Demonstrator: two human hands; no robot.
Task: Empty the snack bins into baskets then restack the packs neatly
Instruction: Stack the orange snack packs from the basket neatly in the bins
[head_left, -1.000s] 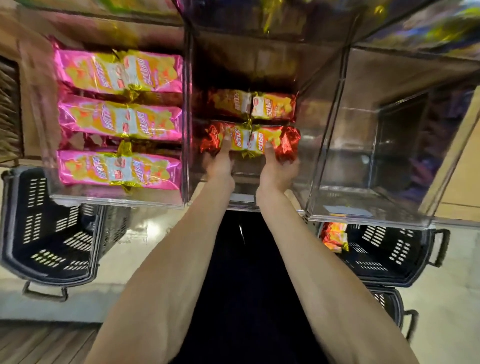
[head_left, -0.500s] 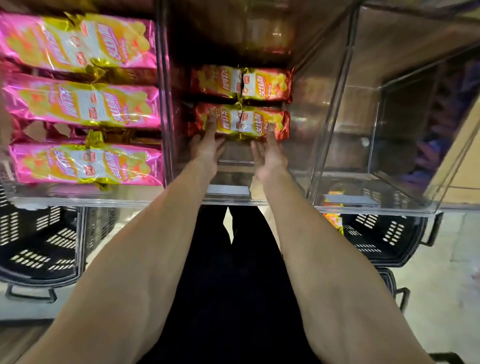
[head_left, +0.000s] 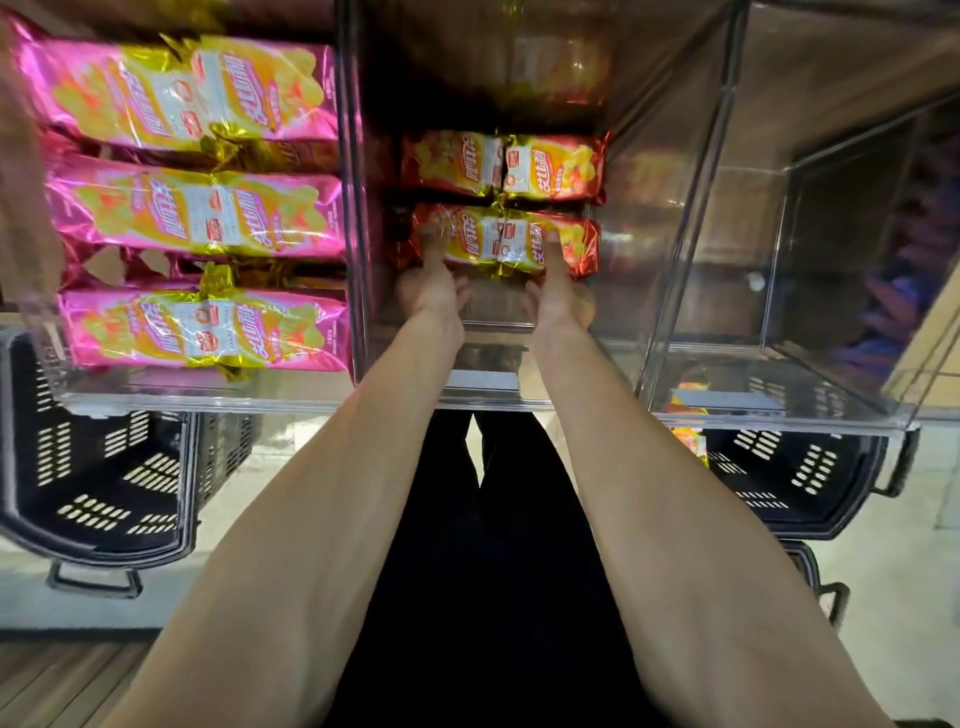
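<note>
Left hand (head_left: 431, 283) and right hand (head_left: 558, 299) are set on the near red pack (head_left: 506, 239) in the middle bin (head_left: 654, 218), likely to be squared in front of the far red pack (head_left: 501, 166) (restacking, seemingly). Grip: one digit per hand is laid on top, rest hidden; clasped or released cannot be told. Pink packs (head_left: 197, 213) are stacked in the left bin (head_left: 208, 395); reach is hemmed by bin walls; a basket (head_left: 93, 499) is parked below.
</note>
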